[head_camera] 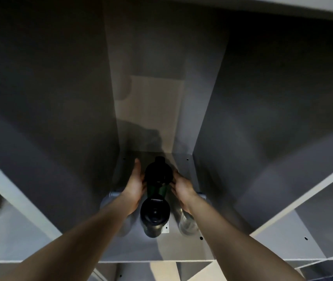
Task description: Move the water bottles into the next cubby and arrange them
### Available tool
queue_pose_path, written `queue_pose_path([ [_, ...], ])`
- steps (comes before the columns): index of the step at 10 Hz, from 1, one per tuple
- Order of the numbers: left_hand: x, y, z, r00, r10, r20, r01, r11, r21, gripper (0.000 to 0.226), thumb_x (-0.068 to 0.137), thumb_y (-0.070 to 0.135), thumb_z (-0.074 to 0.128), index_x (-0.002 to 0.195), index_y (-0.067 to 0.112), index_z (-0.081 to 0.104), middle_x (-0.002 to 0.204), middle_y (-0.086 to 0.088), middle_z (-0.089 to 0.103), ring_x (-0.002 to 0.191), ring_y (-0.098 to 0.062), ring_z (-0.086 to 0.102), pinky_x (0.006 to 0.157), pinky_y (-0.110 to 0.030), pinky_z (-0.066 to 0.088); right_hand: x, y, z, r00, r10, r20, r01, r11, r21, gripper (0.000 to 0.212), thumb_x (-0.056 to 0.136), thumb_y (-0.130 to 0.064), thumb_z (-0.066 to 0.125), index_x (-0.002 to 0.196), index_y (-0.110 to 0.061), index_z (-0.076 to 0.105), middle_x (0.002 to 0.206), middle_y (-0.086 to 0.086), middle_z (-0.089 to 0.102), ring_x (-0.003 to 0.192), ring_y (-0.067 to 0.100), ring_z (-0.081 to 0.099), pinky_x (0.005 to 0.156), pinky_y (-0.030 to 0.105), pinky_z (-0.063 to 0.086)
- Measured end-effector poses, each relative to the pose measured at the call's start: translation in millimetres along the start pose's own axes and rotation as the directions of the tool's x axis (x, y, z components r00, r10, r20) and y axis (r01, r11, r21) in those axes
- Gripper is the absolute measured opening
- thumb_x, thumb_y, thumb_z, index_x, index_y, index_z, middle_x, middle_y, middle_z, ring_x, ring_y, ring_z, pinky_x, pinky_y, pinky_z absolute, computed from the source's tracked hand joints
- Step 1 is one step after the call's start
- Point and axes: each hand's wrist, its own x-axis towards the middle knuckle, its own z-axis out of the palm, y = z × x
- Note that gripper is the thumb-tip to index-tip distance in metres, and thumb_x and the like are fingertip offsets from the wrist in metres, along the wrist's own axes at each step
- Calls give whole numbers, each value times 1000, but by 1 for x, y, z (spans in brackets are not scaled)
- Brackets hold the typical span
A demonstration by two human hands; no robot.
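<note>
1. Both bare arms are reaching into the middle grey cubby (184,248) of a shelving unit.
2. The left hand (134,186) is lying flat, fingers together, against the left side of a dark green water bottle with a black lid (157,175) that is standing towards the back of the cubby floor.
3. The right hand (183,189) is pressing the same bottle's right side, fingers curling round it.
4. A second dark bottle with a round black cap (155,214) is standing just in front, nearer the front edge.
5. A clear bottle (188,224) is standing beside it on the right, partly under the right wrist.
6. Another pale bottle (111,199) is sitting on the left, mostly hidden by the left forearm.
</note>
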Motion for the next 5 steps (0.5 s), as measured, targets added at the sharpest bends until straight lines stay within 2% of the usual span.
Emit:
queue_pose_path([
  [1,-4,0,5,999,32,-5,-32,1000,-1,70,97,56,19,146,9,34,146,-12,45,138,-24,39,93,-23,32,4,1,3,999,24,-41,-23,999,29,36,96,-53,45,115,-28,62,121,2,66,113,20,60,110,41,42],
  [2,-5,1,7,997,73,-34,-74,997,-21,65,98,53,21,148,13,29,152,-13,38,140,-24,37,94,-23,30,2,-5,-1,998,17,-61,-15,999,44,25,101,-43,44,104,-25,61,114,5,65,112,24,59,103,36,42],
  [3,-15,6,4,995,84,-50,-84,996,5,68,96,57,25,149,15,29,155,-9,34,141,-21,35,104,-24,28,-10,-13,-5,996,-28,-82,29,999,14,37,103,-41,42,125,-19,63,120,5,66,103,19,56,92,32,40],
  [4,-29,13,4,988,147,-46,-149,988,-42,62,98,52,24,149,18,26,155,-8,33,143,-21,32,109,-25,25,-26,-21,-12,990,-94,-104,93,996,-14,38,103,-39,43,130,-18,60,113,-1,65,91,10,55,82,23,39],
  [5,-51,21,9,984,176,-17,-177,984,-14,62,98,53,22,151,19,22,157,-5,29,145,-21,27,114,-29,21,-57,-35,-18,986,-131,-100,123,989,-77,46,106,-33,40,144,-9,49,144,10,54,135,24,49,109,29,33],
])
